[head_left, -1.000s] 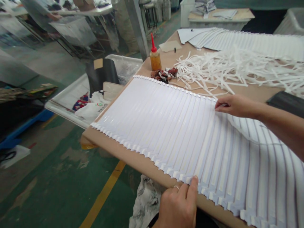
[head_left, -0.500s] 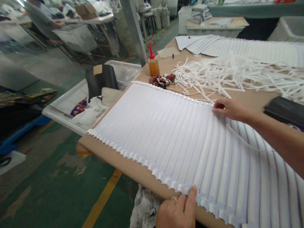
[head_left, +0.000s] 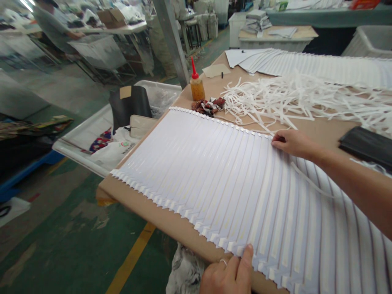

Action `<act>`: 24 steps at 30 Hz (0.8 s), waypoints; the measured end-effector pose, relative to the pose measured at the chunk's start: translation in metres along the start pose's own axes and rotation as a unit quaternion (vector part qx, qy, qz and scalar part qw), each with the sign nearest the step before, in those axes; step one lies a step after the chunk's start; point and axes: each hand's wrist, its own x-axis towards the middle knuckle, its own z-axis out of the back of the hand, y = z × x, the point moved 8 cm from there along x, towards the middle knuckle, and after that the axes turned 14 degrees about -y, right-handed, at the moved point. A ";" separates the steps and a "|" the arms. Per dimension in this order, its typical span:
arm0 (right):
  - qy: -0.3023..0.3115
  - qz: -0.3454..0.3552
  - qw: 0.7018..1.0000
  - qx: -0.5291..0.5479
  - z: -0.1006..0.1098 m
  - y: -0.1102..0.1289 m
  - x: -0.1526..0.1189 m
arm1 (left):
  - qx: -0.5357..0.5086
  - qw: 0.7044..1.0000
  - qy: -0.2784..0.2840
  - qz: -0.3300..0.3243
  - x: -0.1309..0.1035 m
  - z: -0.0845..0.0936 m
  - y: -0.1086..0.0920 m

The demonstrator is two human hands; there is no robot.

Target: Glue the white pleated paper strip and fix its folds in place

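Overlapping white sheets [head_left: 190, 163] lie fanned in a long stepped row, with folded white tabs along both edges. My right hand [head_left: 289, 143] is closed in a pinch at the far edge, on a thin white strip [head_left: 310, 179] whose loose end trails over the sheets below the wrist. My left hand [head_left: 228, 273] is at the near edge, its index fingertip touching a folded tab. The other left fingers are curled together and the thumb is hidden, so anything between them cannot be made out.
Beyond the sheets lie a heap of white strips [head_left: 294, 102], a red-tipped bottle of amber liquid [head_left: 197, 87], crumpled dark scraps [head_left: 208, 107] and a black flat object [head_left: 366, 145]. A white cart [head_left: 82, 161] stands against the left table edge. A grey post [head_left: 173, 43] rises behind.
The view has shifted slightly. The strip's loose end now shows short of my right forearm, where before it reached the arm. Both hands keep nearly the same places on the sheets.
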 end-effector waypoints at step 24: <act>-0.066 0.001 0.998 -0.004 0.046 -0.003 -0.143 | -0.119 0.992 0.030 0.041 0.015 0.018 -0.001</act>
